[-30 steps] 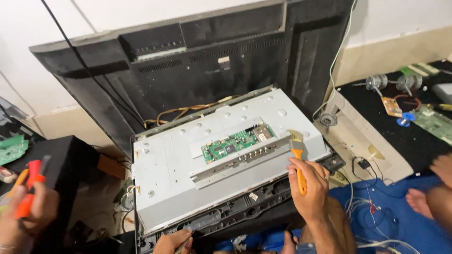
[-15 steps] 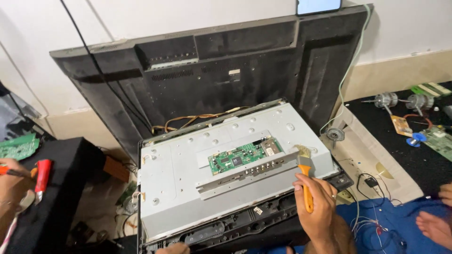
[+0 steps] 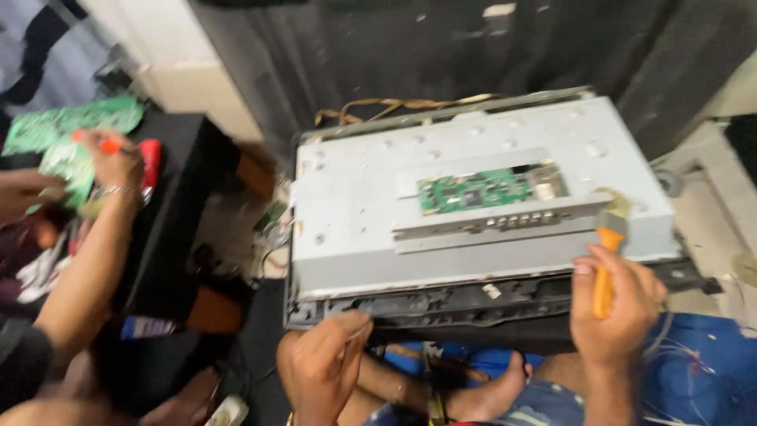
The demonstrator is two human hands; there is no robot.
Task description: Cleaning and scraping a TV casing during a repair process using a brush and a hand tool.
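Co-worker's hand (image 3: 118, 162): far left, raised, closed around a red-handled tool (image 3: 148, 162); it belongs to another person, and green circuit boards (image 3: 75, 126) lie just behind it.

Black box (image 3: 169, 213): a dark, flat-topped block between the co-worker's arm and the chassis.

Left hand (image 3: 323, 367): the person's own, low at the front left corner of the chassis. Fingers are drawn narrow as if pinching something small; what they hold cannot be told. A second ago only its fingertips showed at the bottom edge; more of it is now in view.

Grey sheet-metal television chassis (image 3: 355, 213): lies flat, back upward, in front of the upright black rear cover (image 3: 378, 55). A green main circuit board (image 3: 489, 189) sits in its raised centre plate.

Brush with orange plastic handle (image 3: 605, 268): bristles touch the right front part of the chassis.

Right hand (image 3: 619, 304): closed on the brush handle. Since a second ago it has stayed at that corner while the view moved closer; in judgement, dusting is continuing.

Blue cloth (image 3: 694, 371): lower right, carrying thin wires.
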